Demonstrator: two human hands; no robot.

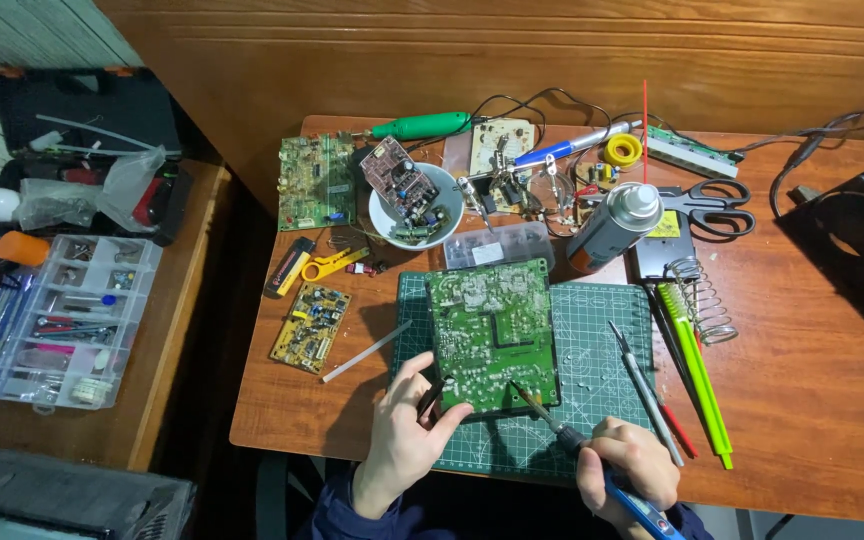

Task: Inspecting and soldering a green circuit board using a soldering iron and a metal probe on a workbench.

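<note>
A large green circuit board (492,335) lies solder side up on a green cutting mat (607,335) near the table's front edge. My left hand (404,430) pinches the board's near left corner, thumb and fingers closed on its edge. My right hand (627,470) grips a blue-handled soldering iron (577,445); its metal tip rests on the board's near right part. A thin white rod (365,352) lies just left of the mat.
A white bowl (415,205) holds a small board. Other circuit boards (315,180), a spray can (614,225), scissors (707,205), a coil iron stand (700,298), green and red pens (697,385) and tweezers (642,390) crowd the table. A parts organiser (67,320) sits left.
</note>
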